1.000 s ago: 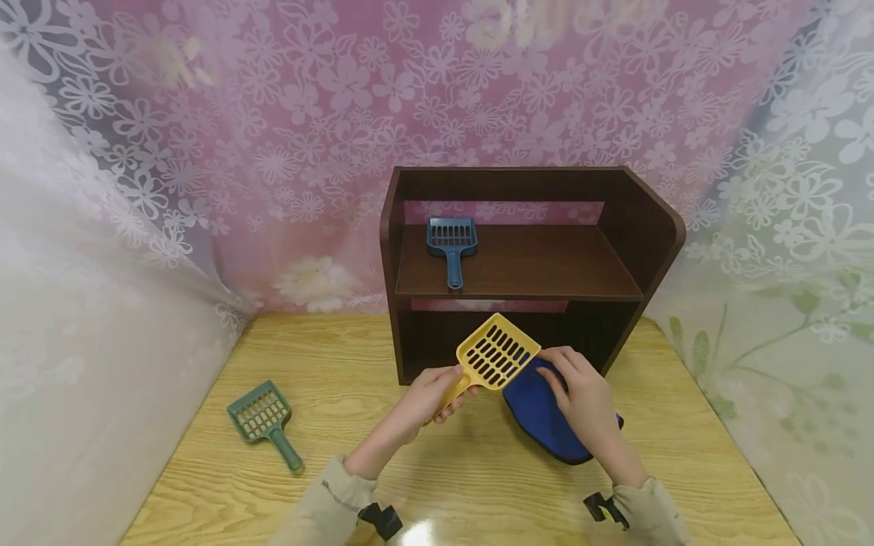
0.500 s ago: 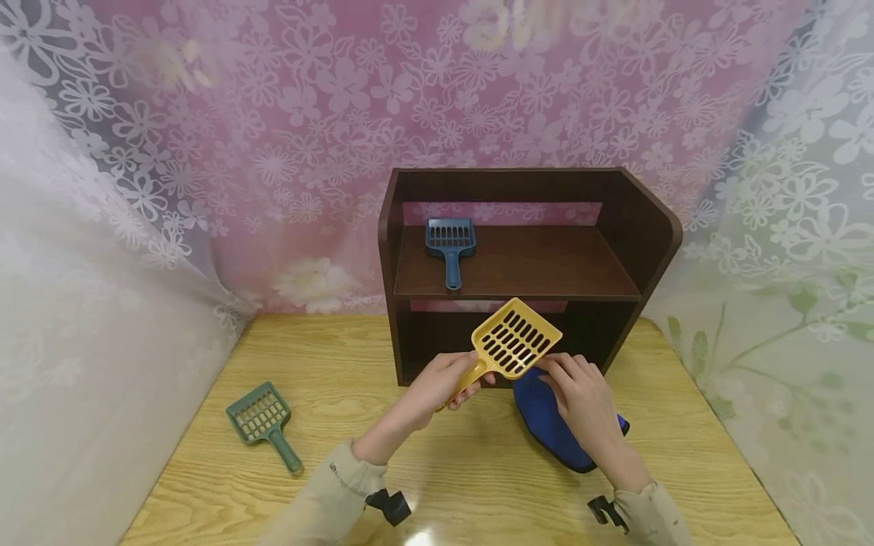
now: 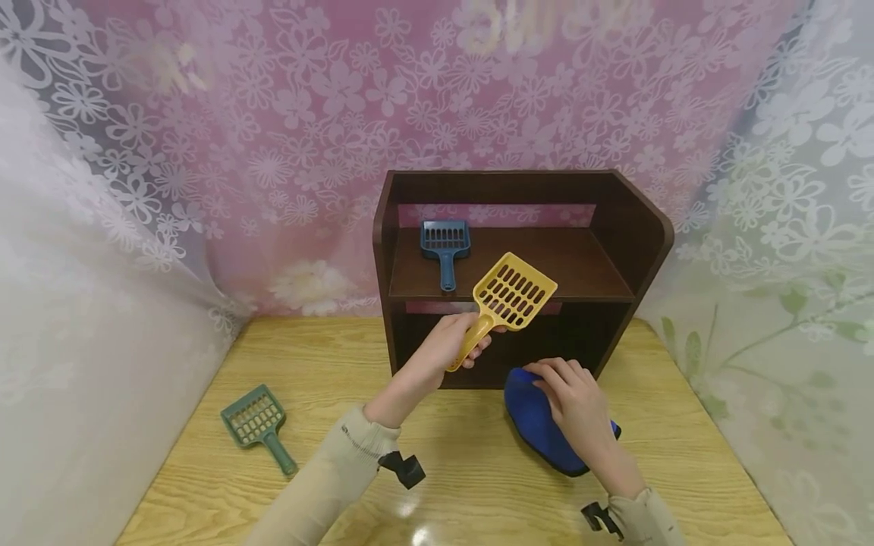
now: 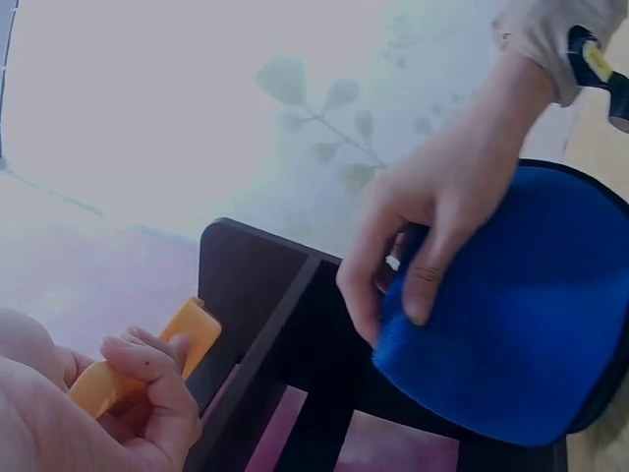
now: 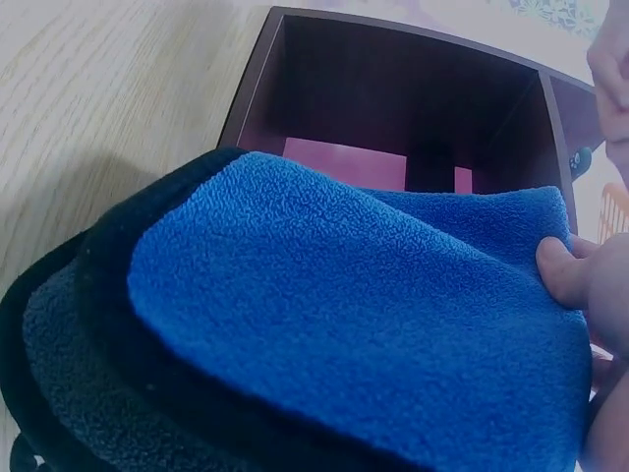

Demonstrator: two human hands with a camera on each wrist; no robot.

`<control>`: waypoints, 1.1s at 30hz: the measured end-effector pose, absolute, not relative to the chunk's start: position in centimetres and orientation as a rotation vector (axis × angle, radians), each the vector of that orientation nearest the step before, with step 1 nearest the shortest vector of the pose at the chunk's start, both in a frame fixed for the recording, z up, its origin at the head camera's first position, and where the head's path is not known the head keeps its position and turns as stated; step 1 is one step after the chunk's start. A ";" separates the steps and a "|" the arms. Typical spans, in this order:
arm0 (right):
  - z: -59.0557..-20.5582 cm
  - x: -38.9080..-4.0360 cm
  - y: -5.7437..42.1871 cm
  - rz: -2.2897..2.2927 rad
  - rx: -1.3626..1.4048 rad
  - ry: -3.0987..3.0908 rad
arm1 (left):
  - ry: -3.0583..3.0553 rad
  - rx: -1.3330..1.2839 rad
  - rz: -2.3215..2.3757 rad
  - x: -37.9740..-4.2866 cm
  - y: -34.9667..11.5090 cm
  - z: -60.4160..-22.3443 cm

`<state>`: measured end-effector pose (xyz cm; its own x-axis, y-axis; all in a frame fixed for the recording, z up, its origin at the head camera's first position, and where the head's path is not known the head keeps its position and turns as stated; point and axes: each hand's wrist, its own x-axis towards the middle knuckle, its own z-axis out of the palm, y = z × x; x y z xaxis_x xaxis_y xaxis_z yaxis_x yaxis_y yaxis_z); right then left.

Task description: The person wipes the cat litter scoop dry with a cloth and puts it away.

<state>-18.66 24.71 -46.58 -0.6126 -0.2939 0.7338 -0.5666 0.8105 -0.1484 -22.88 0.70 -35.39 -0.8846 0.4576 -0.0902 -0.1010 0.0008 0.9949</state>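
Observation:
My left hand (image 3: 442,347) grips a yellow litter scoop (image 3: 514,294) by its handle, with the slotted head tilted up before the shelf's upper board. In the left wrist view only part of that yellow scoop (image 4: 201,329) shows past the curled fingers. My right hand (image 3: 576,406) pinches the top edge of a folded blue cloth (image 3: 536,421) with dark trim. The cloth hangs beneath it, in front of the shelf's lower opening. In the right wrist view the thumb (image 5: 560,270) presses on the fleecy blue side, and other fingers are mostly hidden.
A dark brown two-tier shelf (image 3: 635,235) stands at the back of the wooden table (image 3: 328,364). On its upper board, at the left, lies a blue litter scoop (image 3: 446,246). A green litter scoop (image 3: 256,421) lies on the table's left side. Floral curtains surround the table.
My left hand has raised the yellow scoop away from the cloth, up to the level of the upper board. The right hand still pinches the cloth, a little lower.

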 end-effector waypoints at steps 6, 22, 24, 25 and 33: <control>-46.4 -18.5 24.5 0.504 0.634 -2.254 | 1.878 0.397 1.952 -24.5 1.2 -33.8; -46.9 -18.1 24.2 0.508 0.657 -2.248 | 1.727 0.382 2.076 -29.0 3.8 -31.8; -46.9 -18.0 24.2 0.515 0.659 -2.248 | 1.716 0.358 2.078 -29.6 4.2 -31.7; -46.9 -18.0 24.2 0.518 0.661 -2.245 | 1.716 0.350 2.075 -29.9 4.4 -31.6; -46.9 -17.8 24.5 0.544 0.666 -2.239 | 1.780 0.304 2.034 -31.6 5.6 -31.5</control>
<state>-17.78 24.49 -46.94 -0.6023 -0.2965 0.7412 -0.6035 0.7769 -0.1796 -31.61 5.63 -31.47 -0.8885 0.4460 -0.1079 -0.1661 -0.0933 0.9817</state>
